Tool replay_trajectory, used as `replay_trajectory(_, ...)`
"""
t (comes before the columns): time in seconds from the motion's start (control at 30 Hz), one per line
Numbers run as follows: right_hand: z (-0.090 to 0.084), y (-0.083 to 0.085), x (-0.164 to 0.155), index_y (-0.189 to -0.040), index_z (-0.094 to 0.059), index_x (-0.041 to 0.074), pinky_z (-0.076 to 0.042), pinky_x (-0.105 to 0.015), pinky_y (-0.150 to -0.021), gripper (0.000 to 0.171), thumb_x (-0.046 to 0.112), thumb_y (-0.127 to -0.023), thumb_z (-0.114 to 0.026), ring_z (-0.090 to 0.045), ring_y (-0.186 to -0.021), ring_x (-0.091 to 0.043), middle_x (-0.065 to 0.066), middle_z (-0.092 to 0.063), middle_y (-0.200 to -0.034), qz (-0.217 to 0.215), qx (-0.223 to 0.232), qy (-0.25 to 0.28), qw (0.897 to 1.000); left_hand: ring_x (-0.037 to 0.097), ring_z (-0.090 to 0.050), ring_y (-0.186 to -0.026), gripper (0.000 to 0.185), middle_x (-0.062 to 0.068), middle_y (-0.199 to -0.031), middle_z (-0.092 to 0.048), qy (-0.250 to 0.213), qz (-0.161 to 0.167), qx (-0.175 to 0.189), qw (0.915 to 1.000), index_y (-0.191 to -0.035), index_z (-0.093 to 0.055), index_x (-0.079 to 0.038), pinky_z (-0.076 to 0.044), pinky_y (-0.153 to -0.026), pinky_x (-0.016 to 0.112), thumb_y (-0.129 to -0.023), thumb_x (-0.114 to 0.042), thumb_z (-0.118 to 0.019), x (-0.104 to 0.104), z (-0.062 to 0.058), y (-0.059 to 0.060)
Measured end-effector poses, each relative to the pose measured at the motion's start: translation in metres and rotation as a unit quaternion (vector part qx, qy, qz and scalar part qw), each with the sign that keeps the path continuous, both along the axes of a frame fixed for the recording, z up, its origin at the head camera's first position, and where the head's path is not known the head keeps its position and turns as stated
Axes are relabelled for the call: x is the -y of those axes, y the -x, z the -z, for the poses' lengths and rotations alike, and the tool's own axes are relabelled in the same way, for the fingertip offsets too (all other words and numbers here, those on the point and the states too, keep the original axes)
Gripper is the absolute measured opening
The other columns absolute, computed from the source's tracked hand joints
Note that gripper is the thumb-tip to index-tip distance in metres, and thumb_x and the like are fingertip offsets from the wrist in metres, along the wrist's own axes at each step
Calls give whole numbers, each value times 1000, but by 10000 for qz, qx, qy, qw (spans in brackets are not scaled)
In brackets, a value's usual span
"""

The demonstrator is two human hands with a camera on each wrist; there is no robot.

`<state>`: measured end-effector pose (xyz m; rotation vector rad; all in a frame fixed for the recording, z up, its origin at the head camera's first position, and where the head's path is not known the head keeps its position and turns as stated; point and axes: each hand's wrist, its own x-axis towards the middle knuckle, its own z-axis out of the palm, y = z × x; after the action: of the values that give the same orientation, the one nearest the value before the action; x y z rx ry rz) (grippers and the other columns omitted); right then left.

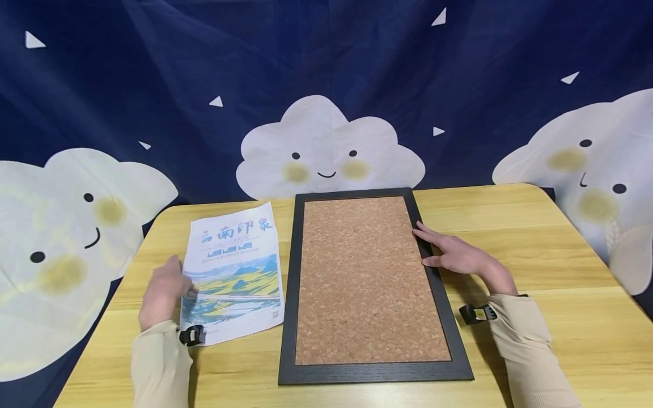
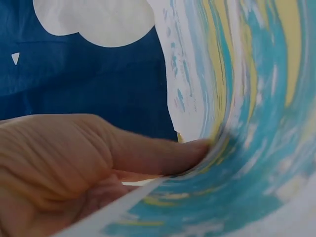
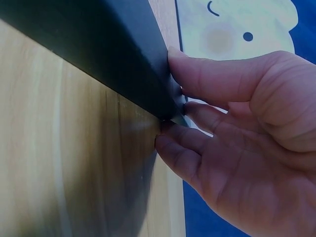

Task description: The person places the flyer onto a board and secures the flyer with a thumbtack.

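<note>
A cork board (image 1: 364, 277) in a black frame (image 1: 374, 371) lies flat in the middle of the wooden table (image 1: 535, 238). To its left lies a printed poster (image 1: 232, 272) with a landscape picture. My left hand (image 1: 168, 286) pinches the poster's left edge; in the left wrist view the thumb (image 2: 123, 153) presses the curled-up paper (image 2: 256, 148). My right hand (image 1: 441, 249) rests with straight fingers against the frame's right edge. In the right wrist view its fingertips (image 3: 173, 143) touch the dark frame (image 3: 113, 54) where it meets the table (image 3: 59, 163).
A dark blue cloth (image 1: 153, 68) with white smiling clouds hangs behind the table and drapes past both sides. Bare tabletop lies to the right of the frame and along the front edge.
</note>
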<state>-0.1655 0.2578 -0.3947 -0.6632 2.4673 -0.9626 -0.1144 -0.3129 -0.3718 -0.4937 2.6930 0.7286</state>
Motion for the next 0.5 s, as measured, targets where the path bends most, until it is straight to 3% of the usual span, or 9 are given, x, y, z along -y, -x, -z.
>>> replay_trajectory(0.13, 3, 1, -3, -159, -27, -10, -32, -67, -112, 74, 14, -101, -66, -23, -145, -59, -33, -10, -167, -47, -118, 43, 9999, 44, -60, -86, 45, 44, -115, -54, 267, -109, -559, 9980, -133, -44, 22, -52, -68, 46, -92, 4, -47, -3, -7, 0)
replay_trajectory(0.23, 4, 1, -3, -159, -27, -10, -31, -67, -112, 74, 14, -101, -66, -23, -145, -59, -33, -10, -167, -34, -123, 59, 9999, 43, -62, -85, 44, 42, -115, -58, 527, -351, -1059, 9924, -136, -48, 21, -50, -67, 46, -100, -4, -47, -11, -17, 1)
replay_trajectory(0.37, 2, 0, -1, -159, -27, -9, -28, -68, -113, 74, 16, -101, -66, -19, -147, -58, -32, -9, -167, 28, 32, 65, 10000, 40, -61, -80, 35, 32, -104, -64, 574, -760, -2009, 9750, -125, -59, 13, -43, -61, 40, -106, -14, -47, -27, -32, -1)
replay_trajectory(0.5, 0, 0, 0, -159, -27, -8, -26, -68, -114, 74, 17, -102, -66, -17, -148, -57, -31, -9, -168, 49, 63, 30, 10000, 33, -59, -82, 34, 24, -108, -64, 245, -1032, -2783, 9546, -123, -65, 6, -40, -60, 30, -107, -19, -49, -41, -51, -8)
